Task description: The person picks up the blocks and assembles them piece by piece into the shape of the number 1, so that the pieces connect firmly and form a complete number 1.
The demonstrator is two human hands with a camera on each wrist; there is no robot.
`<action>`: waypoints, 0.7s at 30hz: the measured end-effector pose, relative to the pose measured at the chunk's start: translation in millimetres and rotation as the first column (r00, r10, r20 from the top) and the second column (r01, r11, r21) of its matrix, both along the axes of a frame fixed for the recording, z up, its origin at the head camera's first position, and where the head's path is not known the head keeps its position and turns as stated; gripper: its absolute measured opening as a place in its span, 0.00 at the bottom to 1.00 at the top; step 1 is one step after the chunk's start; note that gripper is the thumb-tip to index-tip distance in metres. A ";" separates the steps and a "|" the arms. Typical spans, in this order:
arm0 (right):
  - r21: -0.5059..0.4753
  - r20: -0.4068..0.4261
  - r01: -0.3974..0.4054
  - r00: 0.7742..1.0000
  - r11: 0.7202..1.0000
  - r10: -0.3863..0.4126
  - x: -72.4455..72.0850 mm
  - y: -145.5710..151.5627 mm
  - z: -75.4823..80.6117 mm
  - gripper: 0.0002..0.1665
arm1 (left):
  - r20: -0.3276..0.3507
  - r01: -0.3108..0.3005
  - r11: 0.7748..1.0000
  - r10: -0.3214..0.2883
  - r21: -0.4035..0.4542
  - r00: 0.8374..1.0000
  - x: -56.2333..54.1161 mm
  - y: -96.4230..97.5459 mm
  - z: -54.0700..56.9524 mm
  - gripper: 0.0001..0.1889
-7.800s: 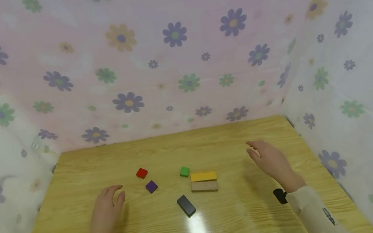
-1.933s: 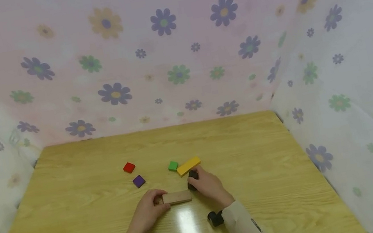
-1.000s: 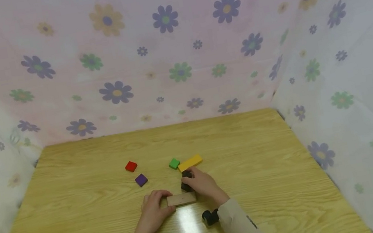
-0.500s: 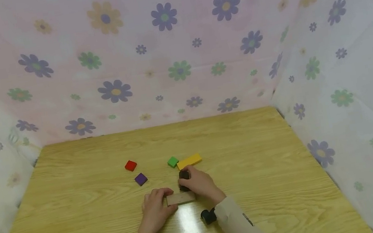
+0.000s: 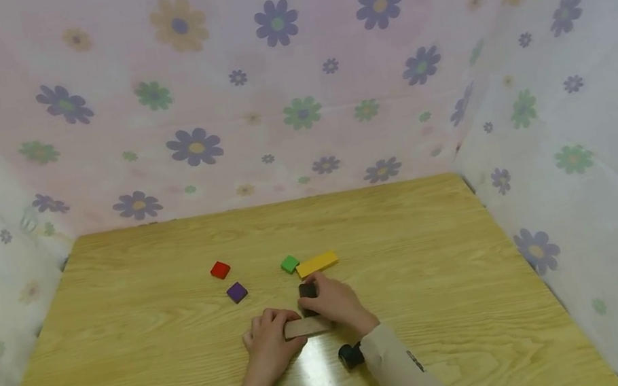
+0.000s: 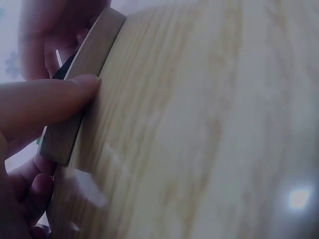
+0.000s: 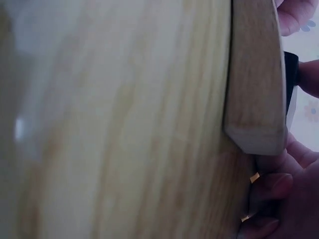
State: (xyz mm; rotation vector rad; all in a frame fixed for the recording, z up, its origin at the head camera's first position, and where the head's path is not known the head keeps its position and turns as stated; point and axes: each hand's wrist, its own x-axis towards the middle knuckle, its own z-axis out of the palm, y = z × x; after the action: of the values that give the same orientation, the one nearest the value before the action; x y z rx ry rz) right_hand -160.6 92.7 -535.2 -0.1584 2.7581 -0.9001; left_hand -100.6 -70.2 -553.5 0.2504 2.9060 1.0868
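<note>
My left hand (image 5: 270, 345) grips the left end of a plain wooden block (image 5: 308, 327), which lies on the table. In the left wrist view the thumb presses the near face of this wooden block (image 6: 92, 47), and other fingers curl beyond its end. Just behind it, my right hand (image 5: 337, 302) pinches a black block (image 5: 306, 292) between thumb and fingers. The right wrist view shows the black block (image 7: 290, 74) right at the far side of the wooden block (image 7: 256, 74), which hides most of it. Part of the wooden block's right end is covered by the right hand.
Behind the right hand lies a yellow block (image 5: 317, 264), its left end at a small green block (image 5: 290, 264). A red block (image 5: 220, 270) and a purple block (image 5: 237, 292) lie farther left on the wooden table (image 5: 163, 384). Flowered cloth (image 5: 242, 94) surrounds the table's back and sides.
From empty, both hands have come to hold blocks. The yellow block has turned slantwise, apart from the wooden one. Lately the black block has shifted from the wooden block's right end towards its middle.
</note>
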 end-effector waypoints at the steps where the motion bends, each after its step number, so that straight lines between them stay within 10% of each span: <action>1: -0.001 0.001 -0.006 1.000 1.000 0.006 -0.4 0.0 0.1 0.28 | 0.000 -0.003 1.000 0.003 0.002 1.000 -0.1 -0.1 -0.4 0.15; 21: -0.110 -0.032 -0.125 0.992 0.986 0.122 5.3 2.8 2.0 0.26 | -0.037 0.004 1.000 -0.003 0.029 0.999 2.5 -3.9 -3.9 0.18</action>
State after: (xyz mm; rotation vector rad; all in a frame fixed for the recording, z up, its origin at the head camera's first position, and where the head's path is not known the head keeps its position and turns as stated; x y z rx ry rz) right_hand -155.4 95.5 -533.1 -0.3579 2.6866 -1.0250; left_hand -98.2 -74.1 -557.4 0.2801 2.9227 1.1375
